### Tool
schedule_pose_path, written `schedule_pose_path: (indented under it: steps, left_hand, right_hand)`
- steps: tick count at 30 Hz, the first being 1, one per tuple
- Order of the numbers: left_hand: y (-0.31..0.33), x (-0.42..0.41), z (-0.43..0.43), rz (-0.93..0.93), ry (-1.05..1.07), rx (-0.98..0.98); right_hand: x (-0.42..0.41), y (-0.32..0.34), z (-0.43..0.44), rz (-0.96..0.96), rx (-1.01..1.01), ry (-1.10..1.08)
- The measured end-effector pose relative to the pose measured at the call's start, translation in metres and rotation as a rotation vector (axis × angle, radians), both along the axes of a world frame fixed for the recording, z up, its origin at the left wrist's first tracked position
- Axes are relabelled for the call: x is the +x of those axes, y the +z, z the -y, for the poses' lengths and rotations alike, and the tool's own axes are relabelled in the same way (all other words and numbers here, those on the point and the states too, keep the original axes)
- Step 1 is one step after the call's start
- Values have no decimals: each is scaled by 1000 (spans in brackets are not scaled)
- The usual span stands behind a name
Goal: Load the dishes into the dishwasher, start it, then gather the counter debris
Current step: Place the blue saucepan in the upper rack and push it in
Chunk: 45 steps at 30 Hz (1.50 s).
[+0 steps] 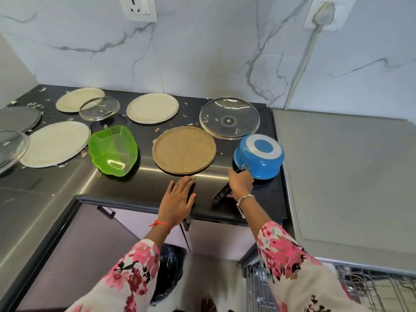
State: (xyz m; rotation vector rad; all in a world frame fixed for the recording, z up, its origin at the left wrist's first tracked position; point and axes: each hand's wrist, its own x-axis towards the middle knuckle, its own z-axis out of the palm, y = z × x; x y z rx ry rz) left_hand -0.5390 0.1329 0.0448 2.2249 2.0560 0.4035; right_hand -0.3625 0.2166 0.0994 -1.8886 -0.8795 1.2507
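An upturned blue saucepan (258, 157) sits at the counter's right end, and my right hand (240, 183) grips its black handle (221, 194). My left hand (180, 197) lies flat with straight fingers on the dark counter (144, 183) just below a brown round plate (184, 149). A large glass lid (229, 118) lies behind the pan. A green leaf-shaped bowl (112, 150), three cream plates (152, 108) (80, 99) (55, 144) and a smaller glass lid (99, 108) are spread to the left. The dishwasher rack (371, 291) shows at bottom right.
Food scraps (157, 129) are scattered over the counter. A dark plate (19, 118) and another glass lid (11, 147) sit at the far left. The grey dishwasher top (346, 176) is on the right. A black-lined bin (168, 271) stands below the counter edge.
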Motion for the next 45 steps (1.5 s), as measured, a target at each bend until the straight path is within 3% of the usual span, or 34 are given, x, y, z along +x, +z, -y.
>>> schedule_pose_path:
  steps: [3,13,20,28,35,45]
  left_hand:
    - [-1,1,0,-12,-9,2]
    - [-5,0,1,-87,-37,-31]
    - [13,13,24,-14,-23,-294]
    - [-11,60,159,142,43,-80]
    - [-42,135,294,169,27,-141]
    - [-60,259,413,249,-132,-285]
  right_hand:
    - [1,-5,1,-77,18,-121]
    - [12,-12,21,-11,110,-190]
    - [33,-6,60,-11,220,-94]
    - [83,-14,175,124,366,110]
    - [153,-35,327,212,386,217]
    - [268,-68,472,186,214,113]
